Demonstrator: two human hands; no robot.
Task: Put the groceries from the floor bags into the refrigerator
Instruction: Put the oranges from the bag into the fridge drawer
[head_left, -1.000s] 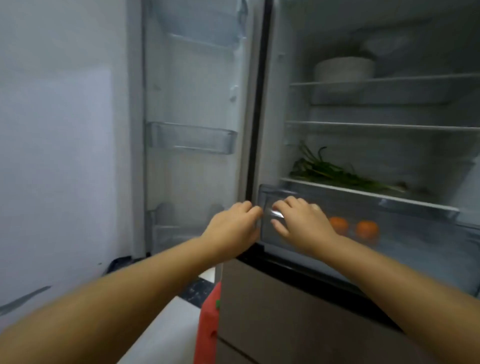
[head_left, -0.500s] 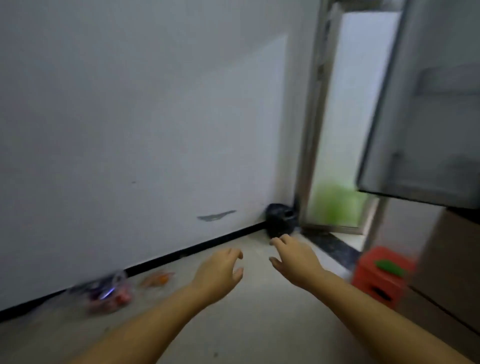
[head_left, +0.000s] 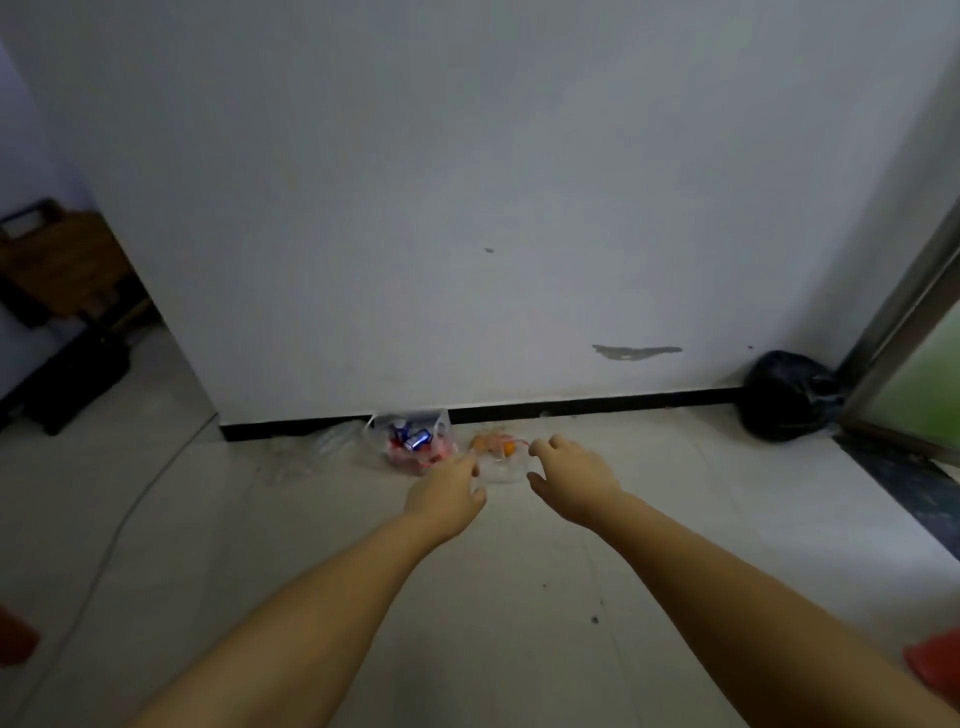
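Grocery bags lie on the pale tiled floor (head_left: 519, 597) at the foot of a white wall (head_left: 467, 182), along its black skirting. In the head view, a clear plastic bag (head_left: 415, 441) holding red packets and a blue can sits against the skirting, with a crumpled, nearly see-through bag (head_left: 332, 441) just beside it toward the doorway at the wall's left end. A second clear bag (head_left: 500, 457) with an orange fruit inside lies just to the other side, a little farther out from the wall. Both bare arms reach forward over the floor toward these bags. The left hand (head_left: 447, 493) hangs with fingers loosely bent, its grip slack and holding nothing, its fingertips seen over the edge of the bag of packets. The right hand (head_left: 571, 480) is spread wide, thumb apart from the fingers, holding nothing, seen over the near edge of the fruit bag; whether either hand touches plastic cannot be told. A black rubbish bag (head_left: 787, 397) sits in the corner where the wall meets a metal door frame (head_left: 904, 301). A white cable (head_left: 130, 514) trails across the floor on the left.
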